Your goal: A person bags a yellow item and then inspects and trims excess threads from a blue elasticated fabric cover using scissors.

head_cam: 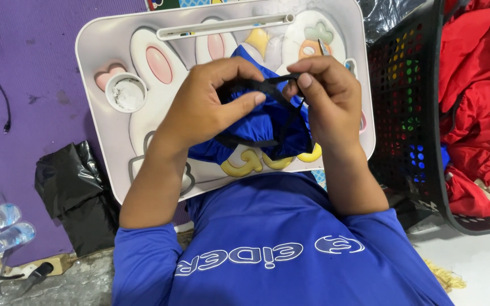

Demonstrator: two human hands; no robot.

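At the centre of the frame, the left hand (211, 107) is gripping a blue cloth (262, 127) while the right hand (327, 93) is pinching its black strap (265, 85) — both held just above a white lap tray (100, 54) — a black basket (409, 85) of red clothes (474, 113) sitting at right.

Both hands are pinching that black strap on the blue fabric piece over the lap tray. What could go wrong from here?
1. The black strap is stretched taut between the left hand and right hand; it might slip from the fingertips.
2. The blue fabric piece bunches beneath, hiding part of the strap, so a twist could go unnoticed.
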